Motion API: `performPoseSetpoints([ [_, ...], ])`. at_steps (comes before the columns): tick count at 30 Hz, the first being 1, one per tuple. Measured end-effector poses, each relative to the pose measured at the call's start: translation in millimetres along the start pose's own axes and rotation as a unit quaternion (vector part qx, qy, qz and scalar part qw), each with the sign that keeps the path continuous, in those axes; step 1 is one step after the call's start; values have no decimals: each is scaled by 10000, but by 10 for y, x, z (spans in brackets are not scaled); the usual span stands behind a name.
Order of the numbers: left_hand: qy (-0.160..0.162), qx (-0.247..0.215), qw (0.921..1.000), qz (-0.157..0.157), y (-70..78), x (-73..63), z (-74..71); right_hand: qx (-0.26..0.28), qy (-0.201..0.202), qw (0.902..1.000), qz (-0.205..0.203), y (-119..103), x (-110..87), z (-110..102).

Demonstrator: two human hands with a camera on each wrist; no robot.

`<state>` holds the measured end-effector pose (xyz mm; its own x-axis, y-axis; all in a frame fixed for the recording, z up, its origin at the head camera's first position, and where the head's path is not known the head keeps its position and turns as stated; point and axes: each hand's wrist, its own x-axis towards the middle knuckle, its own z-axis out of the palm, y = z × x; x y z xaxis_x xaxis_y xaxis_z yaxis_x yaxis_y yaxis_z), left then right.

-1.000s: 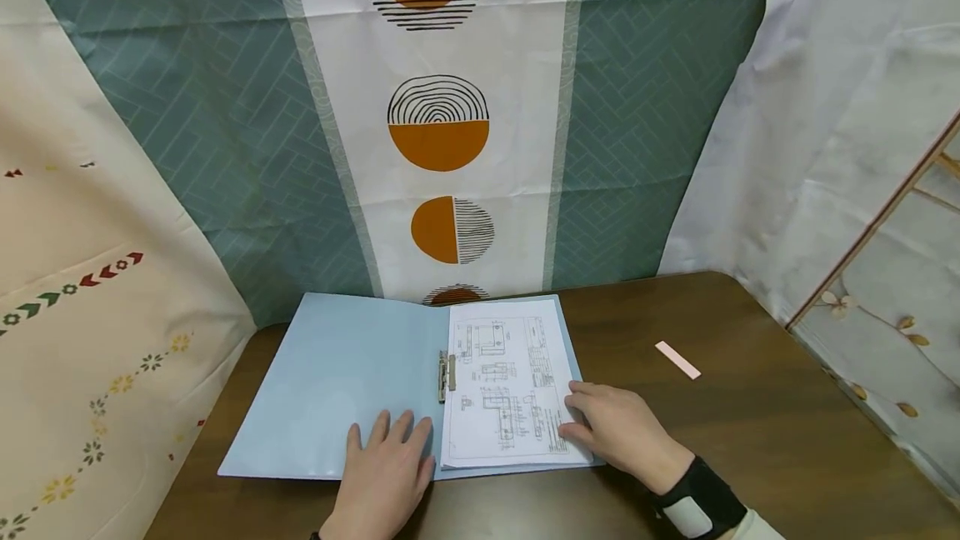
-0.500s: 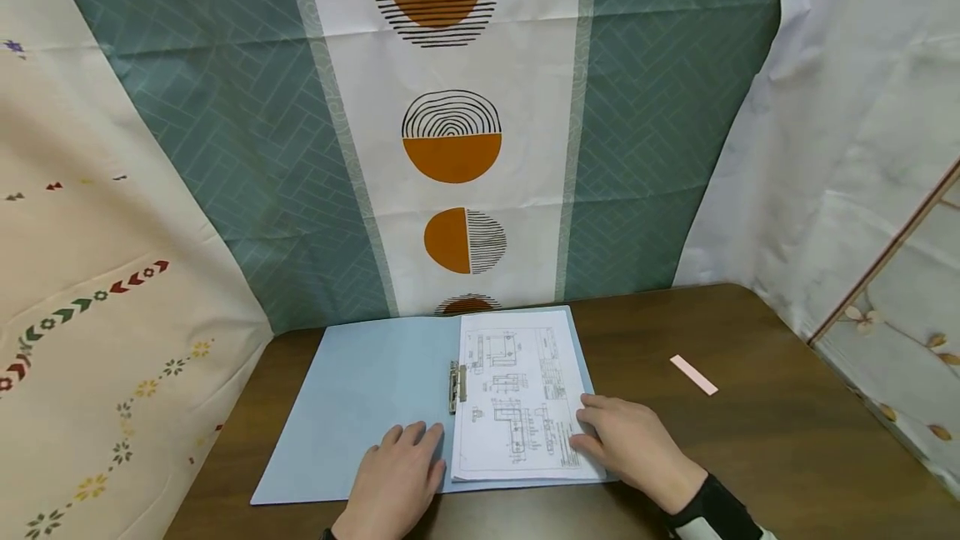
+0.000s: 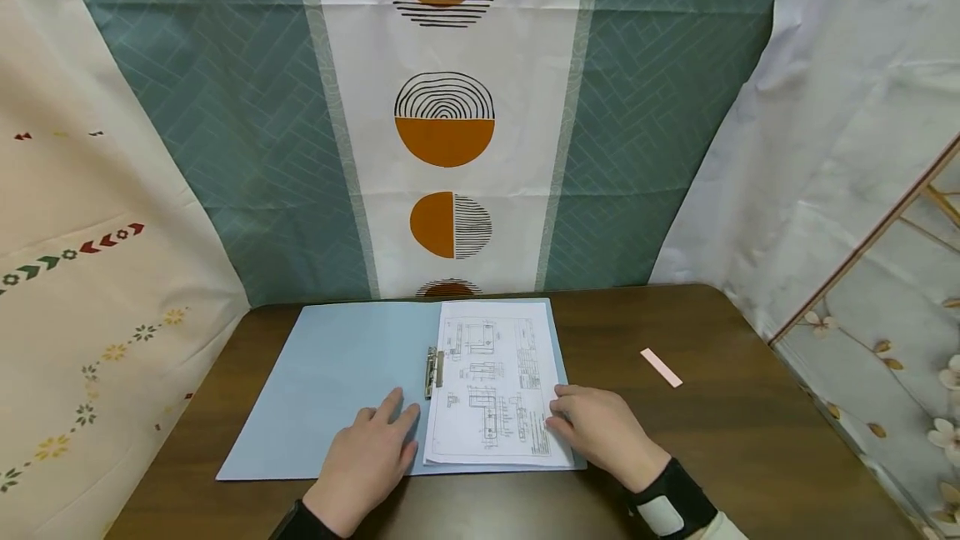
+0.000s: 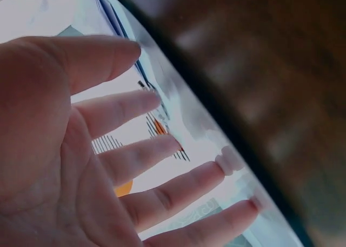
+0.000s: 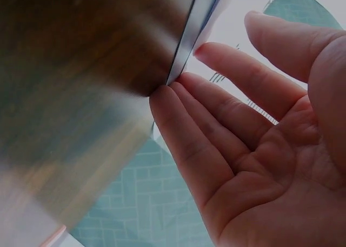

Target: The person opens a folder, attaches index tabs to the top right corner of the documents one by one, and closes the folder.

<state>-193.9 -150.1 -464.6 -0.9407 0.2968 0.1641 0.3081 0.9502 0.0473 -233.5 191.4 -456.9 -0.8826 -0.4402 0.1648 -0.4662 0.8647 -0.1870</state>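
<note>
A light blue folder (image 3: pixel 330 382) lies spread flat on the table, its inside facing up. White sheets (image 3: pixel 491 432) with line drawings fill its right side, under a metal clip (image 3: pixel 433 372) at the spine. My left hand (image 3: pixel 367 457) is over the lower part of the left cover near the spine, fingers extended and slightly spread, holding nothing. In the left wrist view, its fingertips (image 4: pixel 251 205) meet the pale cover. My right hand (image 3: pixel 603 432) rests at the right edge of sheets and folder, fingers loosely bent; in the right wrist view, some fingertips (image 5: pixel 162 93) touch the folder's edge.
A small pale pink strip (image 3: pixel 661 367) lies on the brown table (image 3: pixel 720 440) to the right of the folder. Patterned cloth (image 3: pixel 622 107) hangs behind the table, and lighter cloths hang on both sides. The folder's top edge lies near the table's back edge.
The head view has shifted. My left hand has moved slightly farther up the cover, its fingers now more spread. My right hand stays at the folder's right edge, and the sheets lie as before.
</note>
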Motion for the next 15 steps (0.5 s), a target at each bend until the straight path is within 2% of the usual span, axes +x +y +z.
performPoseSetpoints([
  [5, -261, 190, 9995, 49, -32, -14, -11, 100, 4, 9999, 14, -17, 10, 19],
  [15, -265, 245, 9993, 101, -1, 10, -60, 131, -6, 9997, 198, -6, 44, 28],
])
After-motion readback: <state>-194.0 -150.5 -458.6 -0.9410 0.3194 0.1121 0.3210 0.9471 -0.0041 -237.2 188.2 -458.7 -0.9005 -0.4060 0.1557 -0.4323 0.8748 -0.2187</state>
